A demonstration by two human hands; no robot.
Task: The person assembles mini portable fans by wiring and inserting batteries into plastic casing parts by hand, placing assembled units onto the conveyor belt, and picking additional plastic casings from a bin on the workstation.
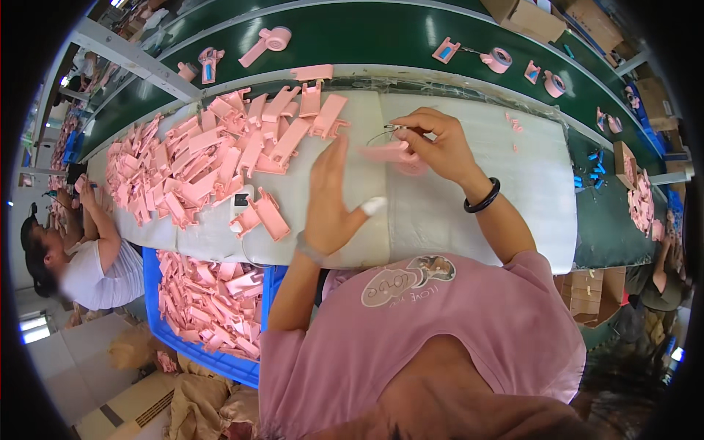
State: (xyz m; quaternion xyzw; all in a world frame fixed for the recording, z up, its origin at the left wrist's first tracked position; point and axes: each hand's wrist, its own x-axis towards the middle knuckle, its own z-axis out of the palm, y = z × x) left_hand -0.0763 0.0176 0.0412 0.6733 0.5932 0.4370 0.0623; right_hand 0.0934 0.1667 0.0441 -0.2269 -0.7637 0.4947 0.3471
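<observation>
"How do the fingers stand, left to right?"

"The left fingers [331, 167] are spread and blurred, with nothing seen in them. Next comes the pink part [390, 152], blurred too, just under the right fingers [424, 120]. Those pinch a thin dark wire [376, 137]; I can't tell whether the lower ones also grip the part."

"What would make this go well?"

"I'd steady the part with the left fingers, pinch the wire near its end, and avoid tugging it. Holding the part lower might help, with the surface [433, 227] as a rest."

"And the room around?"

"Leftmost, the pile [198, 161] crowds that side, with loose parts [270, 216] near the left wrist. The blue bin [220, 361] sits below the near edge there. In the middle, the far edge runs beside the green belt [352, 44], so reaching forward is tight. Right of the hands there's the most room, up to the small pieces [515, 123]. Past the right edge lie blue pieces [598, 167]."
</observation>
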